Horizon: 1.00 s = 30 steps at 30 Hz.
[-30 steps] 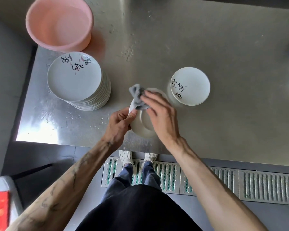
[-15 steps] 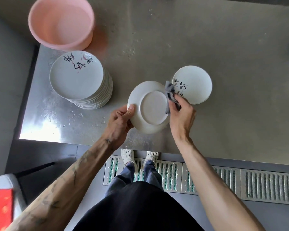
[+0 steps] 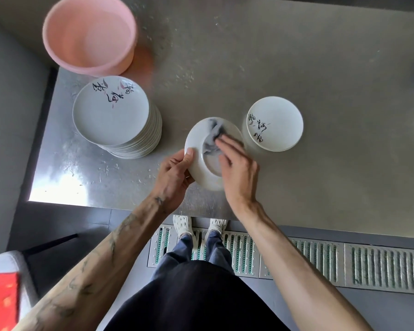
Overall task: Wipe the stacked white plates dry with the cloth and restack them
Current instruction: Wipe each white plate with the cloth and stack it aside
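Note:
I hold one white plate (image 3: 200,169) tilted, underside up, above the steel table's front edge. My left hand (image 3: 175,175) grips its left rim, thumb on top. My right hand (image 3: 237,170) lies over the plate with straight fingers pressing a grey cloth (image 3: 212,139) onto the plate's base; the cloth is blurred. A tall stack of white plates (image 3: 112,115) with black lettering stands to the left. A short stack of the same plates (image 3: 276,123) stands just right of the held plate.
A pink plastic basin (image 3: 89,34) stands at the back left, behind the tall stack. The steel table (image 3: 320,68) has water drops around the tall stack. Below the table's front edge are my feet and a floor drain grate (image 3: 344,266).
My right hand has swept the cloth from the plate's right rim onto the middle and upper part of its underside. My left hand keeps its grip on the left rim.

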Tool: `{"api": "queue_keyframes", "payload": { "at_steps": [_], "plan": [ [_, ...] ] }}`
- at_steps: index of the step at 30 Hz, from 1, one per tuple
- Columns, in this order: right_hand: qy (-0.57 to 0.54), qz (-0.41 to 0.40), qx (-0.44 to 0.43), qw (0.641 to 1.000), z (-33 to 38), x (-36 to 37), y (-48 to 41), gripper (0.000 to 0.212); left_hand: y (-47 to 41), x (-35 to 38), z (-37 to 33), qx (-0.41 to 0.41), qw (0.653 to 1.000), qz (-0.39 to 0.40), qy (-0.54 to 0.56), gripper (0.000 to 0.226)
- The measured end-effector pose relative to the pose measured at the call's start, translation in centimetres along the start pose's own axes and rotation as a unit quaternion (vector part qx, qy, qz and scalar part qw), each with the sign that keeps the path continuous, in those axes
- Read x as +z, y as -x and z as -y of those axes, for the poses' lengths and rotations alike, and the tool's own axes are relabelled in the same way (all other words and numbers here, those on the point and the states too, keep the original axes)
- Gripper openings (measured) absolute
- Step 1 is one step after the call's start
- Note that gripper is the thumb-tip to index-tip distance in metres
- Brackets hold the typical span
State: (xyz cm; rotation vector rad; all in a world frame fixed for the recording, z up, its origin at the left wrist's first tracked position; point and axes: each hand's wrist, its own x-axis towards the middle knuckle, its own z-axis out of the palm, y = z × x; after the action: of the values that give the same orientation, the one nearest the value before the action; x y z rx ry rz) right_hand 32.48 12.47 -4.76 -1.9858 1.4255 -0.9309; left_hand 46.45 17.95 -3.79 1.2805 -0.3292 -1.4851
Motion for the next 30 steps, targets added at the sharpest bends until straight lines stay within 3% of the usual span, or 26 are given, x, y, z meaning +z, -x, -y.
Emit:
{"api": "queue_keyframes", "payload": {
  "at_steps": [2, 4, 8, 12, 17, 20, 23, 28, 30],
  "plan": [
    [-0.007, 0.044, -0.068, 0.997, 0.8, 0.4, 1.7, 0.037, -0.1, -0.1, 0.2, -0.003, 1.000, -0.003, 0.006, 0.031],
    [0.008, 0.045, -0.082, 0.996, 0.0, -0.2, 1.4, 0.038, 0.0, -0.4, 0.1, -0.004, 1.000, -0.001, 0.008, 0.031],
    [0.024, 0.001, 0.047, 0.999, -0.5, -1.0, 0.5, 0.038, 0.1, -0.6, -0.1, -0.001, 1.000, -0.021, 0.013, 0.029],
    [0.017, 0.050, -0.068, 0.996, 1.1, -0.2, 2.8, 0.036, 0.0, -0.4, -0.2, -0.009, 1.000, -0.015, 0.023, 0.034],
    [0.012, -0.005, 0.075, 0.997, -1.1, -2.1, -2.1, 0.038, 0.5, -0.8, -0.3, -0.011, 1.000, -0.010, 0.001, 0.032],
    [0.005, 0.013, 0.103, 0.995, -1.0, -2.2, -4.2, 0.037, 0.6, -0.5, -0.5, -0.011, 1.000, -0.014, 0.002, 0.035],
    [-0.005, 0.042, 0.055, 0.998, -0.2, -2.0, -5.1, 0.039, 0.4, -0.6, -0.9, -0.015, 1.000, -0.019, -0.007, 0.033],
    [-0.008, 0.128, -0.120, 0.984, 2.2, -0.7, -3.2, 0.045, 0.3, -0.7, -0.9, -0.015, 0.999, -0.019, -0.028, 0.030],
    [-0.002, 0.139, -0.145, 0.980, 1.6, -0.8, -3.0, 0.045, 0.2, -0.8, -0.6, -0.014, 0.999, -0.021, -0.028, 0.031]
  ]
}}
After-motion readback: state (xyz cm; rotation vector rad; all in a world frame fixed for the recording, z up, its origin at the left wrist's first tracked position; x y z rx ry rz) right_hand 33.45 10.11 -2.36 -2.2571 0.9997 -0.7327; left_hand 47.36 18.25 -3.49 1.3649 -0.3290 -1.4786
